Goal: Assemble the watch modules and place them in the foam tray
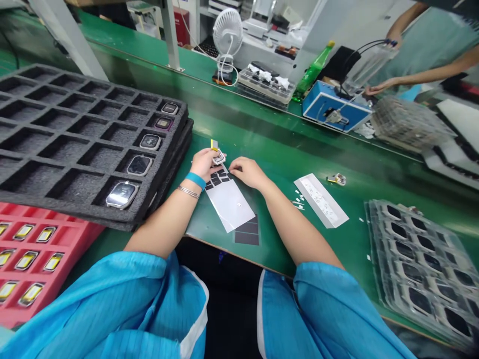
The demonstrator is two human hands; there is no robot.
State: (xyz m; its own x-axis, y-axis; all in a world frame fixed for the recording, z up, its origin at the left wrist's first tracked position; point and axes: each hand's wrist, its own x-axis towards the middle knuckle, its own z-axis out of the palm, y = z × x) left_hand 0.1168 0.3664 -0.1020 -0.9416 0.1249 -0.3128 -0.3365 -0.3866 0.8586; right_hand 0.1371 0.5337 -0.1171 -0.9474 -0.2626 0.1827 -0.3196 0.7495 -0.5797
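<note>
The left hand (204, 164) partly hides a small watch casing (219, 158), its details too small to tell; at lower right, the clear tray stack (419, 269) blurs and runs off the frame.

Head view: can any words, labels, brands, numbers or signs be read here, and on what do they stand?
No word, brand or number can be read with confidence in this view.
Green plastic bottle: the label is too small and blurred to read.
White backing strip: it bears rows of small marks, too small to read.
Red box: any marking is too small and blurred to read.
</note>
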